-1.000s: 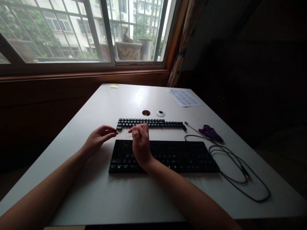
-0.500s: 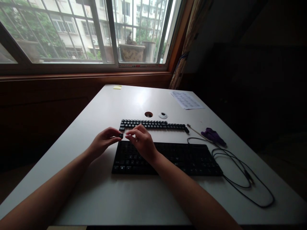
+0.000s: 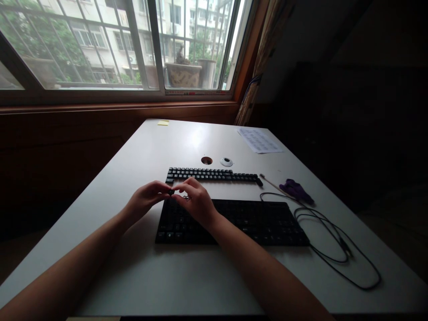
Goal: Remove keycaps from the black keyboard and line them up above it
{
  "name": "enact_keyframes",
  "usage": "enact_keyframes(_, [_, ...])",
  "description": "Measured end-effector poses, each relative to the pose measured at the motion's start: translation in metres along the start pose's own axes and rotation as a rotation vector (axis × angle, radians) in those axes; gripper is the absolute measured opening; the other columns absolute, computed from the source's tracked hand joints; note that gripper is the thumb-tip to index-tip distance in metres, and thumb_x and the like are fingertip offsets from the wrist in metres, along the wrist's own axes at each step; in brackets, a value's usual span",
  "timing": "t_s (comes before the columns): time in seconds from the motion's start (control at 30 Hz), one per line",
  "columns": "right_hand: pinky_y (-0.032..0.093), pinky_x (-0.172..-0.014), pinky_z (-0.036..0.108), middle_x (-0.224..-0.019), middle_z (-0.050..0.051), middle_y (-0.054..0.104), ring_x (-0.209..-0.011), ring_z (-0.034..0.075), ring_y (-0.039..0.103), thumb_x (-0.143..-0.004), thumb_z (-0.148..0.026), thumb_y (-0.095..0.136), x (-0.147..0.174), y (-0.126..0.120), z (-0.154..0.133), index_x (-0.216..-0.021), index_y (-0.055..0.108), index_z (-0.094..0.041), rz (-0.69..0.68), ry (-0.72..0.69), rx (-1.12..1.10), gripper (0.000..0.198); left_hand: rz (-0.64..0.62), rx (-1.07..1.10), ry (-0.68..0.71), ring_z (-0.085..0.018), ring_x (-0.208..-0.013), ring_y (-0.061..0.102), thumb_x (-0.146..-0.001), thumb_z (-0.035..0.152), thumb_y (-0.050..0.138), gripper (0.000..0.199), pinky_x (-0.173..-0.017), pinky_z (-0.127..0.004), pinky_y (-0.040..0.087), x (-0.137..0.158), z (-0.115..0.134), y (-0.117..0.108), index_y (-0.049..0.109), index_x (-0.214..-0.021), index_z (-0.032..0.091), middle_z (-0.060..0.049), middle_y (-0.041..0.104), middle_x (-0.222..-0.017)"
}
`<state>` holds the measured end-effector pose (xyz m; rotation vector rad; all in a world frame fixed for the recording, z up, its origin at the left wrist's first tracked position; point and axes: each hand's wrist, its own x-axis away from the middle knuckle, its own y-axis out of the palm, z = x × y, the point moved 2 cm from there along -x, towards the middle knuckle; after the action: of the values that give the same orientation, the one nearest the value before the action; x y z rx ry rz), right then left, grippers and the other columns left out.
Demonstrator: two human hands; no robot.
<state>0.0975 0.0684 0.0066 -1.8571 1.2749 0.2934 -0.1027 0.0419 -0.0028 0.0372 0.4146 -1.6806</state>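
Note:
Above the upper left end of a black keyboard (image 3: pixel 261 223), my left hand (image 3: pixel 147 194) pinches a small black keycap (image 3: pixel 171 192) between thumb and fingertips. My right hand (image 3: pixel 195 199) meets it from the other side, thumb and forefinger closed on the same keycap. Something small and shiny shows under the right hand's curled fingers, too small to name. Behind both hands, loose black keycaps (image 3: pixel 214 174) stand in rows on the white table. Part of the keyboard is hidden under my right hand and forearm.
On the right lie a thin stick-like brush (image 3: pixel 270 182), a purple cloth (image 3: pixel 297 191) and a looped black cable (image 3: pixel 337 232). Farther back are a round hole (image 3: pixel 206 160), its white cover (image 3: pixel 226 162), printed paper (image 3: pixel 260 141) and a yellow sticky note (image 3: pixel 163 122) on the table (image 3: pixel 117 276).
My right hand has moved slightly left, closing the gap to the left hand, and its fingertips now touch the keycap. The left hand keeps hold of it.

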Motion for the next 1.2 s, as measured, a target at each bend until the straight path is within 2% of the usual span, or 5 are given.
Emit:
enact_keyframes(0.37, [0.048,-0.074,0.024,-0.097,0.002,0.058,-0.081,0.013,0.059,-0.085,-0.03,0.066,-0.001,0.002,-0.003,-0.1,0.068,-0.021,-0.078,0.09,0.202,0.017,-0.03,-0.099,-0.01,-0.02,-0.089,0.066,-0.085,0.035,0.071,0.024,-0.081,-0.032,0.054,-0.001,-0.001,0.001,0.068,-0.1,0.017,-0.007,0.071,-0.096])
enact_keyframes(0.53, [0.048,-0.074,0.024,-0.093,0.001,0.057,-0.08,0.012,0.059,-0.084,-0.028,0.066,-0.007,-0.004,-0.001,-0.098,0.068,-0.021,-0.1,0.118,0.2,0.015,-0.001,-0.055,-0.068,-0.019,-0.085,0.068,-0.093,0.04,0.058,0.027,-0.077,-0.032,0.055,-0.002,0.002,0.001,0.065,-0.102,0.016,-0.007,0.071,-0.095])
enact_keyframes(0.77, [0.047,-0.076,0.024,-0.095,0.0,0.06,-0.08,0.013,0.061,-0.08,-0.028,0.067,-0.026,-0.008,0.02,-0.092,0.071,-0.023,-0.26,0.203,0.303,0.013,0.028,-0.546,0.079,-0.013,-0.068,0.057,-0.092,0.042,0.058,0.028,-0.06,-0.023,0.044,-0.003,0.001,-0.016,0.068,-0.086,0.017,-0.003,0.067,-0.08])
enact_keyframes(1.0, [0.046,-0.071,0.025,-0.102,0.002,0.062,-0.081,0.015,0.062,-0.081,-0.032,0.064,-0.038,0.006,0.039,-0.095,0.072,-0.024,-0.367,0.261,0.449,0.018,-0.104,-0.573,0.035,-0.011,-0.062,0.055,-0.092,0.042,0.055,0.029,-0.057,-0.021,0.043,-0.005,-0.01,-0.017,0.07,-0.092,0.017,-0.004,0.068,-0.086])
enact_keyframes(1.2, [0.046,-0.075,0.026,-0.107,0.003,0.062,-0.087,0.016,0.063,-0.085,-0.037,0.061,-0.036,0.011,0.039,-0.1,0.071,-0.025,-0.389,0.26,0.502,0.021,-0.118,-0.566,0.034,-0.011,-0.061,0.055,-0.092,0.042,0.054,0.03,-0.057,-0.021,0.043,-0.006,-0.012,-0.017,0.071,-0.093,0.017,-0.004,0.068,-0.086])
